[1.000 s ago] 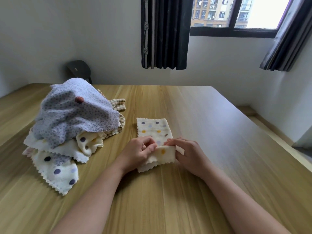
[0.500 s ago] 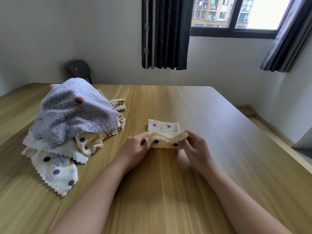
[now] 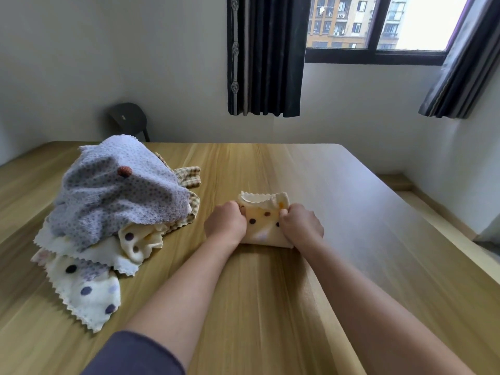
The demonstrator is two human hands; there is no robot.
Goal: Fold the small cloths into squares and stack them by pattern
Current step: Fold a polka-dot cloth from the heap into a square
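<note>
Wooden table [image 3: 351, 239] by a window [image 3: 378, 23], both hands on one folded cloth at centre.
Left hand [image 3: 226, 223] and right hand [image 3: 300, 224] each pinch a side of the cream polka-dot cloth [image 3: 263, 223], fingers curled into it; its near fold rests on the table, scalloped far edge raised. Unfolded pile [image 3: 108, 212] sits well apart to the left, grey dotted cloth [image 3: 116, 190] on top.

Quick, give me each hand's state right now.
Left hand: fingers curled, gripping the left side of the polka-dot cloth.
Right hand: fingers curled, gripping the right side of the same cloth.
</note>
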